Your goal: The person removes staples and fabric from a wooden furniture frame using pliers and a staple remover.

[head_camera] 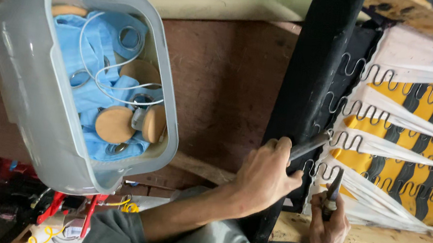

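My left hand [263, 177] grips a slim metal tool [309, 144] whose tip lies against the black fabric edge [309, 67] of a sofa frame. My right hand [328, 231] holds a dark pointed tool [334, 188] upright, its tip at the zigzag steel springs [359, 108]. Behind the springs I see yellow and black striped fabric [413, 155] crossed by white cloth strips [387, 146]. Both hands are close together at the frame's lower wooden rail [377, 240].
A grey plastic bin [28, 100] at the left holds blue cloth with metal rings, round wooden discs and a white cord. A brown board [226, 79] lies behind. Red tools and clutter [54, 206] sit at the lower left.
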